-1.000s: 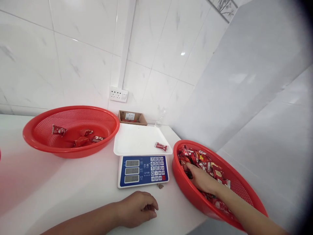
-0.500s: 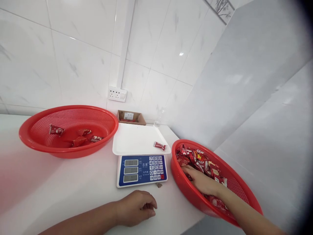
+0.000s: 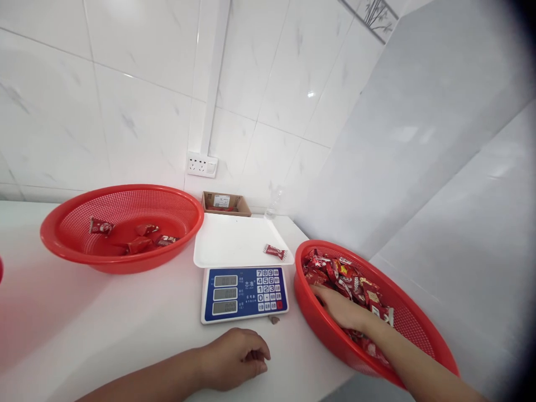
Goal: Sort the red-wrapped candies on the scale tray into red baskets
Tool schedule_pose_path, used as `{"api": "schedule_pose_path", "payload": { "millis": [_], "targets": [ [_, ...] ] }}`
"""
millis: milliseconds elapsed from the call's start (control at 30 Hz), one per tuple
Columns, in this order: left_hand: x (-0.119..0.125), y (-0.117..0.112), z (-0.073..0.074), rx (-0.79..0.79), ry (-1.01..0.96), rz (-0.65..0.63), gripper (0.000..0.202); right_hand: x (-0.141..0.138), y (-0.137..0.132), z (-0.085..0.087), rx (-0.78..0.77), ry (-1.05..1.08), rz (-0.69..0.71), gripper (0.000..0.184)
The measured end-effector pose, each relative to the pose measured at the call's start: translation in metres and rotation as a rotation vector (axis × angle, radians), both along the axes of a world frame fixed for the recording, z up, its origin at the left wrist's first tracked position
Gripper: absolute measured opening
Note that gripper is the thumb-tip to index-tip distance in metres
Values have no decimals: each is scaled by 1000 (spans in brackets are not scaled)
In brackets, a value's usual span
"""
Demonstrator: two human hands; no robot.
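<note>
So the right hand [image 3: 341, 307] is down in the red mesh basket [image 3: 305, 301] just right of the electronic scale [image 3: 247, 293], fingertips buried among the red-wrapped snacks [image 3: 349, 276]. Can't tell if it's pinching anything down there. The left hand [image 3: 237, 357] lies in front of the scale on the white surface [image 3: 146, 329], loosely curled, nothing visible in it. The 2 hands are well apart.

For this step I'd feel for 1 wrapper at a time and take it by the body, not the crimped end – those foil tips look slippery and they overlap a lot. Lift straight up so neighbours don't ride along, and clear the basket rim before swinging left, since that rim sits right up against the scale's tray corner (touching or not, I can't tell). I'd keep the wrist off the rim too, a nudge might upset the reading.

Other stuff around: 1 snack bar [image 3: 274, 251] on the scale's tray [image 3: 230, 240], near its right front corner. Left of the scale, another red mesh basket [image 3: 121, 265] with about 4 wrapped pieces. Behind it, a small cardboard box [image 3: 240, 204] and something clear [image 3: 274, 204], maybe a bottle. A little brown scrap [image 3: 273, 320] lies at the scale's front edge – not really in the way.
</note>
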State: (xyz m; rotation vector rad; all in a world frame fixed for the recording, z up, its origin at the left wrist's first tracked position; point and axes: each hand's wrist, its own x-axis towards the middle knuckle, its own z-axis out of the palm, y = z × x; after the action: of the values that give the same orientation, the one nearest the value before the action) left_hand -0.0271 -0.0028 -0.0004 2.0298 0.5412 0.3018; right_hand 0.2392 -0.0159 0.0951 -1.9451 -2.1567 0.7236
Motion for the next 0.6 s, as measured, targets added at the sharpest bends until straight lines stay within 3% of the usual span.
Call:
{"api": "schedule_pose_path", "payload": {
  "millis": [167,433,600],
  "targets": [
    [0,1,1,-25,1,-9,25,3,2,-2,-48,59,8,39],
    [0,1,0,-23,-3,-2,25,-4,1,-1,11,-3,-25,27],
    [0,1,2,-7,15,7,25,5,5,-5,65,-85,-83,18]
  ]
}}
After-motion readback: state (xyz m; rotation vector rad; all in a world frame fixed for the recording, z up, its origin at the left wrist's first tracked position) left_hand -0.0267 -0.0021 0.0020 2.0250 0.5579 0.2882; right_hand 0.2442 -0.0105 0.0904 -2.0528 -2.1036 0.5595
